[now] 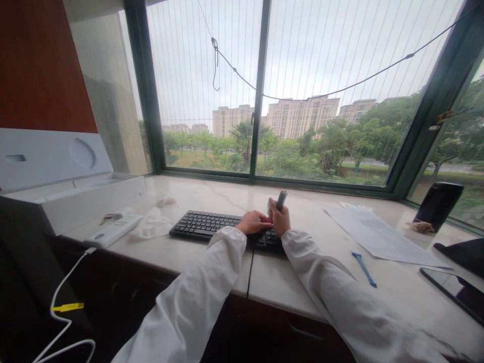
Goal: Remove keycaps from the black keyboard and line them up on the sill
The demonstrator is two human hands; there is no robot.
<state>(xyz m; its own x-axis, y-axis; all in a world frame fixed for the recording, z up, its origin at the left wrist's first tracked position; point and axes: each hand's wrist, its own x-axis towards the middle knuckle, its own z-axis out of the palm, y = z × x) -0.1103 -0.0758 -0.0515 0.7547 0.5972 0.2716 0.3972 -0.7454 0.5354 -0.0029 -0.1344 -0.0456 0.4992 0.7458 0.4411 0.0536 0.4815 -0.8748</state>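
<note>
Keyboard (212, 225) lies mid-counter beneath the window, left hand (254, 222) resting loosely on its right keys while the right hand (280, 220) grips a dark pen-like tool (281, 199) upright, its work seemingly barely begun.

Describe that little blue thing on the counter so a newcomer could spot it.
Start at the black keyboard under the window, then look right past the right hand toward the sheet of paper. Just below the paper's near edge lies the blue tool, the only thin, bright blue item there.
</note>
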